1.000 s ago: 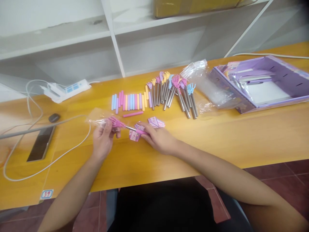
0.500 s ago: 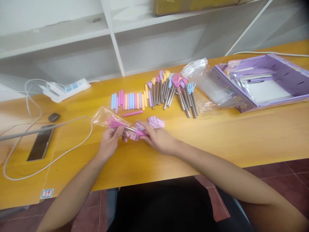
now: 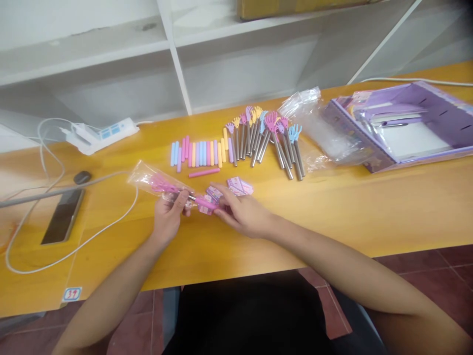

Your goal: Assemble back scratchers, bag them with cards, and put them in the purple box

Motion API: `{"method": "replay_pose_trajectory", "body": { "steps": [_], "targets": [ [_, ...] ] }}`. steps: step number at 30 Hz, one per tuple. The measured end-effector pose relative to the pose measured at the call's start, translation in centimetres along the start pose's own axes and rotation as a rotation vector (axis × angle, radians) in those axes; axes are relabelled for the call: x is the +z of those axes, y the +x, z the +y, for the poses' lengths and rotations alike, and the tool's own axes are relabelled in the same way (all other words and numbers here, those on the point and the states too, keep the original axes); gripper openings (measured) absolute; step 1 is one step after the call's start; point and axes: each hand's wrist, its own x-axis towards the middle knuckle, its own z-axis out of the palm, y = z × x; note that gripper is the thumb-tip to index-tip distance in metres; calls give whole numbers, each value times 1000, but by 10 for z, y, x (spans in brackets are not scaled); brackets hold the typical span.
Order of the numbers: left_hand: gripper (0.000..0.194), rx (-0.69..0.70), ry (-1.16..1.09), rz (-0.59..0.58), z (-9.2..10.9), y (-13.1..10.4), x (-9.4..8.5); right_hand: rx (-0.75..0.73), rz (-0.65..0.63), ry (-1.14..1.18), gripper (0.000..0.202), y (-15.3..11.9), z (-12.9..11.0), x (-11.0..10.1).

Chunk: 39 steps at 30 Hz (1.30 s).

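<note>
Holding a pink hand-shaped stick at mid-shaft, the left hand has its fingers pinched shut on the metal part, with the stick's pink head already inside a clear plastic sleeve that trails off to the left over the table. The grip sits just at the sleeve's mouth, likely so the film stays gathered around the shaft and does not slide off. The right hand lies low on the table with its fingertips closed on the stick's pink handle end, right beside a small printed card; whether the card itself is pinched too I cannot tell. The stick lies nearly level between both hands, just above the wood, in front of the person. A second stack of printed cards rests touching the right hand's far side, within easy reach. Behind, a row of pastel handle tubes lies side by side, and next to it the bundle of metal sticks with coloured hand heads, sorted by part. Further right are loose clear bags and an open purple box. At far left: a phone, a white cable and a power strip.
</note>
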Motion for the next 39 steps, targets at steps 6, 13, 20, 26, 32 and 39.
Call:
{"method": "replay_pose_trajectory", "body": {
  "steps": [6, 13, 20, 26, 32, 39],
  "targets": [
    [34, 72, -220, 180, 10, 10, -1, -63, 23, 74, 42, -2, 0, -4],
    [29, 68, -285, 192, 19, 14, -4, -171, 37, 77, 17, -1, 1, -2],
    [35, -23, -248, 115, 12, 11, -2, -157, 1, -17, 14, -2, 8, 7],
    [39, -76, -70, -27, -1, 5, 0, -207, 91, -69, 13, -2, 10, 10],
    [47, -100, 59, -187, -2, 0, 1, -189, 131, 10, 17, 0, 5, 4],
    [51, -109, 95, -278, 3, -1, 5, -174, 175, 167, 24, 0, 1, -3]
  ]
}}
